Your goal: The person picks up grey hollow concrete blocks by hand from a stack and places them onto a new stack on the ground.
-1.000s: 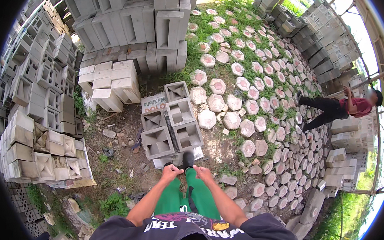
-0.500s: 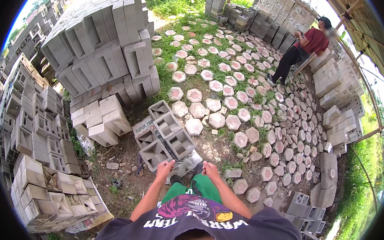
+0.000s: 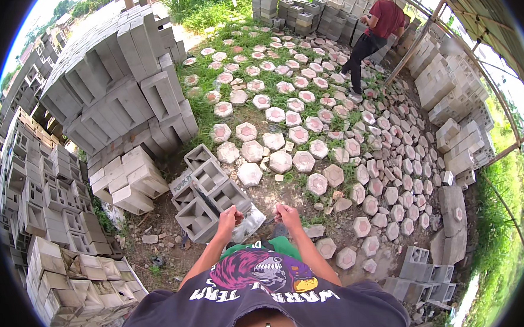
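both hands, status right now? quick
Left hand: curled closed; anything thin pinched inside can't be told.
Right hand: also curled closed, apart from the left; no held object visible.

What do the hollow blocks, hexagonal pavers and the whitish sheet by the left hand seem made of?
Hollow blocks: likely cast concrete, matte, grey and grainy-looking. Hexagonal pavers: probably concrete too, roughish, many with pinkish centres. Whitish sheet: apparently plastic, from its wrinkles and sheen; film or woven, unclear.
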The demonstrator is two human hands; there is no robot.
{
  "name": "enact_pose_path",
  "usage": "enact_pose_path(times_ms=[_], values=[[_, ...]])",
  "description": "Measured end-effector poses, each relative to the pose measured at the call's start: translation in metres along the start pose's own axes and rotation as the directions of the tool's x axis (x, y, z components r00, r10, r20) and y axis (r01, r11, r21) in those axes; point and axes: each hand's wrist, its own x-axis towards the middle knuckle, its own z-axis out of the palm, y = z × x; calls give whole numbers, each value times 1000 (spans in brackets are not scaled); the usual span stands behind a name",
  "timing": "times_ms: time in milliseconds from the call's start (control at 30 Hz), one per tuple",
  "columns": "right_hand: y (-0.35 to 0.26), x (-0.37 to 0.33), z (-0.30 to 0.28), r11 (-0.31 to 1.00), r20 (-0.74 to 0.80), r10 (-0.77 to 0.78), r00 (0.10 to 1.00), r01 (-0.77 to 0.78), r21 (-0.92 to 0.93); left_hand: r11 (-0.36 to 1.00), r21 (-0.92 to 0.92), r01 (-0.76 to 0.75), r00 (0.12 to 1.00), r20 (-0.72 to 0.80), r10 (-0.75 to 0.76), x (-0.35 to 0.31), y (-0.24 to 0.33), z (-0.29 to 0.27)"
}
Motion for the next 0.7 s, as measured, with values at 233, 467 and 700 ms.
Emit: enact_pose_path(times_ms=[233,467,700], values=[[-39,37,-84,997,-13,-56,998,55,-61,992,51,-116,991,-53,119,19,17,95],[-76,53,-135,997,8,-50,999,50,59,958,159,-240,968,-41,249,57,2,155],[-90,70,-146,994,42,-64,997,60,88,956,190,-223,971,-43,235,62,19,170]])
